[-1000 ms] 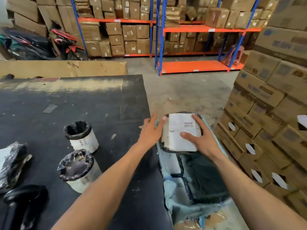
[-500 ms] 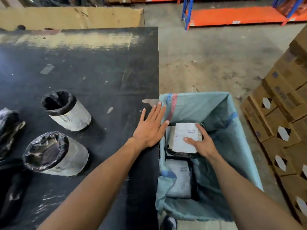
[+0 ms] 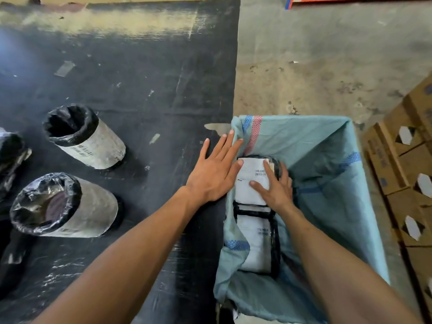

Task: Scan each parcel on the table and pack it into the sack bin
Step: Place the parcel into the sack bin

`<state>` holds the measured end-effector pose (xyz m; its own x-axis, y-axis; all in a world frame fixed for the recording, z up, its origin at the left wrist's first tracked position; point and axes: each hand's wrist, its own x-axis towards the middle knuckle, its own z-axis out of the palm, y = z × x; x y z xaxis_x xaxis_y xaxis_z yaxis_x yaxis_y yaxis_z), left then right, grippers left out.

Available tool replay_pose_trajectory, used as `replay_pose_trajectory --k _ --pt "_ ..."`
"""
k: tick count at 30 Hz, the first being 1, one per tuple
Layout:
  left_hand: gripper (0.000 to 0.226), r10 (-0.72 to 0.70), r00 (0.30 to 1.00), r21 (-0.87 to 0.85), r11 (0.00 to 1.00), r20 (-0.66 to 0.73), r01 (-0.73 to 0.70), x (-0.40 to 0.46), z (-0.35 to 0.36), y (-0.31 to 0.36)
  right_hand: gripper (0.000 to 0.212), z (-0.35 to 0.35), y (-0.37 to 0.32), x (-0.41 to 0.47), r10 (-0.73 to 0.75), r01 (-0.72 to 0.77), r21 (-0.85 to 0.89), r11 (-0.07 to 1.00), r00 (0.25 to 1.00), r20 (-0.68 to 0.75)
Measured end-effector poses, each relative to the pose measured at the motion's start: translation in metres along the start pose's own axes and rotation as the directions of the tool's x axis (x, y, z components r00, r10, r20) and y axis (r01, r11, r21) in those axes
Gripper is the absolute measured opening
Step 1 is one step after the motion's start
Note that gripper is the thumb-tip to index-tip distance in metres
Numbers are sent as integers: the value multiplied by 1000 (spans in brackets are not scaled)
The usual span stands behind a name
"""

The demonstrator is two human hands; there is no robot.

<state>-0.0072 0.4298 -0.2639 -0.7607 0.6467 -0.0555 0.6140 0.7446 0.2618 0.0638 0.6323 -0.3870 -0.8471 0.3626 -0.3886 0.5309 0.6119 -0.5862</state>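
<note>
A light blue woven sack bin (image 3: 327,146) stands open against the table's right edge. Inside it lies a flat black-wrapped parcel with a white label (image 3: 251,170). My right hand (image 3: 275,188) rests on top of that parcel with fingers spread, pressing it down into the sack. A second labelled parcel (image 3: 256,244) lies just below it in the sack. My left hand (image 3: 215,174) lies flat and open on the black table (image 3: 140,78) at the sack's rim, its fingertips touching the parcel's left edge. Two cylindrical parcels (image 3: 84,136) (image 3: 63,206) wrapped in black plastic with white labels lie on the table at left.
More black-wrapped items (image 3: 11,153) sit at the table's left edge, partly out of frame. Stacked cardboard boxes (image 3: 406,164) stand close to the right of the sack. Bare concrete floor (image 3: 315,66) lies beyond the sack.
My right hand has lowered the flat parcel deeper into the sack and now lies on top of it. My view has tilted further down. My left hand stayed at the table's edge.
</note>
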Motion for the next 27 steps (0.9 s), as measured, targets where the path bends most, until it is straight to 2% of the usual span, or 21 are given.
replay_pose_trajectory --k 3,5,17,27 --pt "73 2 1000 -3 1000 -1 -2 -1 -1 2 79 6 0 -3 -146 137 -298 945 989 -6" --pt "73 3 1000 -1 1000 -3 -3 -1 -1 3 81 15 -3 -4 -144 152 -374 915 988 48" --pt "69 12 1000 -11 1000 4 -12 0 4 -2 82 20 -18 6 46 48 -436 899 978 204" --pt "61 3 1000 -20 1000 26 -3 -1 -2 -4 76 -1 -25 -31 97 33 -387 922 945 312"
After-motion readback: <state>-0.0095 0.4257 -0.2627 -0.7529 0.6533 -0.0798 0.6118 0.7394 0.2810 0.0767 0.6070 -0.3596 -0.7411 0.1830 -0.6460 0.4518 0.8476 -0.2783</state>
